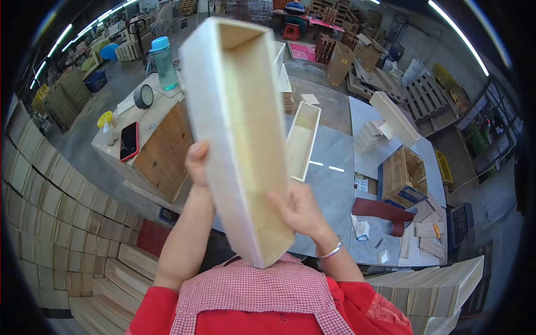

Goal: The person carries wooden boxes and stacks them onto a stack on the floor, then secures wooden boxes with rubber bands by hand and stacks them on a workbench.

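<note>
A long, narrow wooden box with an open top is held up before my chest, tilted so that its inside faces right. My left hand grips its outer left side, fingers partly hidden behind it. On the other side my right hand clasps the right wall, with the thumb over the rim inside the box. Its lower end is close to my checked apron. Behind it, a second wooden box of similar shape lies on the grey tabletop.
Left stands a wooden cabinet bearing a phone, a tape roll and a bottle. On the right are a carton, sandpaper and wood pieces. Stacked boxes line the left. A person sits far back.
</note>
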Demonstrator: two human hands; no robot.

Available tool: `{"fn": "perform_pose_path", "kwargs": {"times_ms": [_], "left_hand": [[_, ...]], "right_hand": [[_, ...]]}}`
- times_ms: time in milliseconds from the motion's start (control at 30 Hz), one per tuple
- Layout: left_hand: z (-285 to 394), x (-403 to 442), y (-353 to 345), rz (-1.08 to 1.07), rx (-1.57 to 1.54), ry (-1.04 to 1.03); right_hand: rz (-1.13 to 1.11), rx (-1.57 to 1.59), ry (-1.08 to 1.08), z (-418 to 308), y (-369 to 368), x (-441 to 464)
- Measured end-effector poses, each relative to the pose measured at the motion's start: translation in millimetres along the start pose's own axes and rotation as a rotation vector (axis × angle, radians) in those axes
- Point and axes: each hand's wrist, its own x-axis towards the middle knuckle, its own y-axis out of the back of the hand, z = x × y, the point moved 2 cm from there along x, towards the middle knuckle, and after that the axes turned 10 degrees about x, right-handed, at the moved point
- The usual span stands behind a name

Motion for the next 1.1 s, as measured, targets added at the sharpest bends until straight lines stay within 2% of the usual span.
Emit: {"fn": "perform_pose_path", "kwargs": {"times_ms": [33, 100, 133, 200, 233, 333, 367, 433, 467, 500, 533, 567, 600, 633, 667, 733, 800, 867, 933, 1033, 1100], "left_hand": [[-15, 18, 0, -0.109, -0.072, 0.095], [-46, 48, -24, -0.029, 0.097, 0.249], [-60, 57, -47, 0.166, 0.340, 0.310], [-84, 68, -67, 0.133, 0.801, 0.222], [-94, 71, -70, 0.108, 1.032, 0.181], [-127, 105, -51, 0.018, 1.087, 0.309], [-130, 119, -41, 0.058, 0.928, 0.417], [-124, 138, -13, 0.083, 0.865, 0.613], [-122, 143, 1, 0.101, 0.833, 0.712], [-120, 145, 11, 0.118, 0.853, 0.717], [-119, 145, 20, 0.135, 0.873, 0.719], [-120, 144, 26, 0.158, 0.890, 0.719], [-122, 145, 29, 0.204, 0.900, 0.740], [-123, 146, 32, 0.252, 0.910, 0.760], [-124, 147, 34, 0.301, 0.920, 0.776], [-130, 149, 36, 0.323, 0.953, 0.768], [-136, 152, 38, 0.318, 0.960, 0.758], [-140, 155, 45, 0.293, 0.947, 0.752], [-144, 158, 44, 0.294, 0.992, 0.777], [-150, 157, 37, 0.340, 1.038, 0.831], [-153, 155, 39, 0.354, 1.057, 0.843]], "right_hand": [[0.093, -0.038, -0.033, 5, 14, -4], [0.280, -0.132, -0.045, 12, 51, -4], [0.376, -0.186, -0.032, 15, 72, -3], [0.458, -0.467, -0.163, 14, 111, 12], [0.450, -0.509, -0.167, 21, 124, 24], [0.383, -0.549, -0.230, 50, 154, 52], [0.354, -0.546, -0.249, 59, 163, 57], [0.466, -0.456, -0.195, 73, 202, 49], [0.530, -0.573, -0.073, 83, 239, 39], [0.645, -0.716, -0.093, 89, 282, 25], [0.761, -0.774, -0.278, 100, 331, 8], [0.881, -0.935, -0.232, 134, 398, -13], [0.957, -1.161, -0.331, 133, 437, -26], [1.017, -1.229, -0.420, 171, 516, -53], [1.054, -1.186, -0.466, 160, 532, -59], [1.041, -1.285, -0.666, 181, 592, -92], [0.844, -1.412, -0.924, 224, 653, -140], [0.759, -1.269, -1.121, 245, 655, -163], [0.763, -1.220, -1.179, 271, 660, -183], [0.864, -1.229, -1.337, 236, 588, -145], [0.885, -1.331, -1.212, 215, 552, -112]]}}
